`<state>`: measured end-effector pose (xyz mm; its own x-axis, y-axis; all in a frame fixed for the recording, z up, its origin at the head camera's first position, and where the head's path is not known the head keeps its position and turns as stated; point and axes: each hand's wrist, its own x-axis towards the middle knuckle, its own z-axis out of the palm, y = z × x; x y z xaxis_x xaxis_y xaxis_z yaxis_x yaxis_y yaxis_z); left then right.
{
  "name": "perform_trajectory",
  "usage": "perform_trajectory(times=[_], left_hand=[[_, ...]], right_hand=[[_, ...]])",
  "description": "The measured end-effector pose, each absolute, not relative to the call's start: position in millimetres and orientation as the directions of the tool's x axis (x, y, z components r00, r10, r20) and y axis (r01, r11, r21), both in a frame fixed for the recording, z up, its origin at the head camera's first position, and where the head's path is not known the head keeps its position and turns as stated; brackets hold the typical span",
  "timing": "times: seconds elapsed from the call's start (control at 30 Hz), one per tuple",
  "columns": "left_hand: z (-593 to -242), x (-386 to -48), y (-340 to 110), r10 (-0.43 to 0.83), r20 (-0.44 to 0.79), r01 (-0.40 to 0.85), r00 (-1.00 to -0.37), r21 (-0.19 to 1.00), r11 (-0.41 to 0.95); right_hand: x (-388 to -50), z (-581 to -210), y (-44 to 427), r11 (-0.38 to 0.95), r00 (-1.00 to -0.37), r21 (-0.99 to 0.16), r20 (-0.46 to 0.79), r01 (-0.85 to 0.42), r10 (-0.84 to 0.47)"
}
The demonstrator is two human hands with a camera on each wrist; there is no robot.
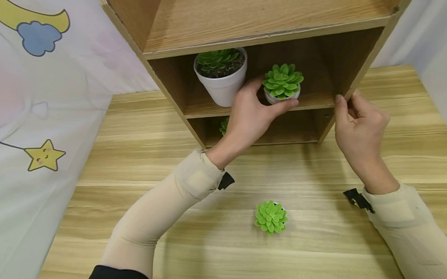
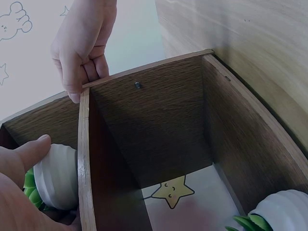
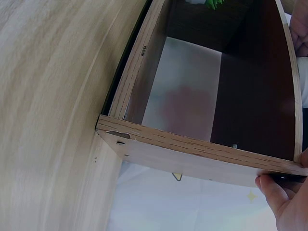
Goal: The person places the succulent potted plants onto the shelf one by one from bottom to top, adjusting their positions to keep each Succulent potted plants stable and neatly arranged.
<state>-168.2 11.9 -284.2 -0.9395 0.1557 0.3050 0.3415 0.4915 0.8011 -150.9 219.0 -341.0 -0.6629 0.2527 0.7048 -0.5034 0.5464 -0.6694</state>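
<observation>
My left hand [image 1: 248,117] holds a small potted succulent [image 1: 282,81] at the front of the middle shelf, thumb and fingers on either side of its white pot. In the left wrist view the ribbed white pot [image 2: 57,175] appears sideways, beside the board's edge. My right hand [image 1: 362,131] grips the right side panel of the wooden shelf unit [image 1: 266,18], thumb at its front edge. A larger potted succulent [image 1: 222,83] stands to the left on the same shelf. Another small succulent [image 1: 271,217] stands on the table in front of the unit.
On the bottom shelf a green plant [image 1: 224,125] shows partly behind my left wrist. The wood-grain table [image 1: 309,243] carries the unit. A white curtain [image 1: 30,106] with a moon, cloud and star hangs at the left.
</observation>
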Motion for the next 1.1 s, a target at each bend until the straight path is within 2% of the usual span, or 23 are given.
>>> perform_trajectory(times=[0.67,1.1], left_hand=[[-283.4,-173.9,3.7,0.108,0.287,0.303,-0.952,0.824,0.479],[-284.4,-178.1,1.3,0.109,0.277,0.294,-0.955,0.824,0.484]], right_hand=[[-149.6,-339.4,218.0,0.543,-0.656,-0.666,0.711,-0.511,0.254],[-156.8,-351.5,226.5,0.536,-0.656,-0.664,0.714,-0.522,0.245]])
